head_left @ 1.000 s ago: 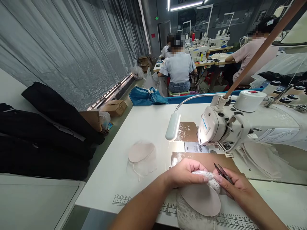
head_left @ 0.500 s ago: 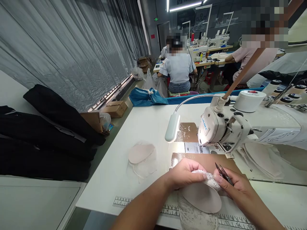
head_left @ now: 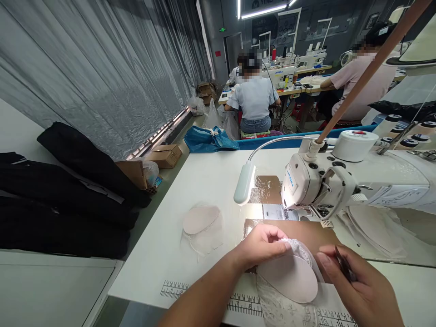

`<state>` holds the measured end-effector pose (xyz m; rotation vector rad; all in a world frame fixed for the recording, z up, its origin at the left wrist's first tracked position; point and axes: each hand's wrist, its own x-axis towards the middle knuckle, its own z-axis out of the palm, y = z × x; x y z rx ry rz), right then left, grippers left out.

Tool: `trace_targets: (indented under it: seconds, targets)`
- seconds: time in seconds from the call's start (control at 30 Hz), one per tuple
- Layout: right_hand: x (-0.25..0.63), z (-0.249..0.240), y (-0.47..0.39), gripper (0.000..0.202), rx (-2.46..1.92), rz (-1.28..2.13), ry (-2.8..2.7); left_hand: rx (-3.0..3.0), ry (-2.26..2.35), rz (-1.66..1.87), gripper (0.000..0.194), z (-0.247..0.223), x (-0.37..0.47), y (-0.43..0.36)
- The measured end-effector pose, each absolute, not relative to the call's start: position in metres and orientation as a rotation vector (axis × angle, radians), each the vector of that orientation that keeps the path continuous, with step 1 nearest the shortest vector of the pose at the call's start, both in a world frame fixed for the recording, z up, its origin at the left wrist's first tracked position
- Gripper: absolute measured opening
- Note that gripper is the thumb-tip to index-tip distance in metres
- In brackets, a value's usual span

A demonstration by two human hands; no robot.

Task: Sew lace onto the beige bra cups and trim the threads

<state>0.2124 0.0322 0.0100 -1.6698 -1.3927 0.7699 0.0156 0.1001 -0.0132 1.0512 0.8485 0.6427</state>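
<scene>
My left hand [head_left: 264, 249] pinches the edge of a piece of white lace [head_left: 299, 250] joined to a smooth pale oval pad [head_left: 289, 279]. Sheer patterned fabric [head_left: 277, 304] hangs below the pad, over the ruler marks at the table's front. My right hand [head_left: 357, 277] is closed around small dark thread snips [head_left: 344, 263], just right of the pad and apart from the lace. Behind both hands stands a white sewing machine [head_left: 306, 177]. A second pale pad with sheer fabric [head_left: 201, 220] lies flat on the table to the left.
A lamp head [head_left: 244, 183] hangs left of the machine's needle area. Pale cut pieces [head_left: 371, 229] lie under the machine arm. Thread cones [head_left: 391, 122] stand at the right. Dark clothing [head_left: 68, 190] lies at the left. People [head_left: 255, 100] sit at machines beyond.
My right hand has moved right and toward me with the snips, letting go of the lace. The pad and lace have shifted slightly right, still in my left hand.
</scene>
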Motion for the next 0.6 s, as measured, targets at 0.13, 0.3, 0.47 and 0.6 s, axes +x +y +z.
trace_targets:
  seconds: [0.13, 0.3, 0.47, 0.6]
  targets:
    - [0.206, 0.010, 0.031, 0.041, -1.561, 0.929, -1.549, 1.027, 0.849, 0.680, 0.044, -0.012, 0.018, 0.100]
    - [0.198, -0.004, 0.041, 0.045, -1.608, 1.038, -1.523, 1.002, 0.865, 0.712, 0.044, -0.010, 0.020, 0.100]
    - [0.196, -0.003, 0.046, 0.045, -1.625, 1.040, -1.445, 1.085, 0.763, 0.757, 0.040, -0.007, 0.022, 0.099]
    - [0.196, -0.003, 0.049, 0.045, -1.632, 1.027, -1.420, 1.326, 0.699, 0.755, 0.040, -0.001, 0.020, 0.096]
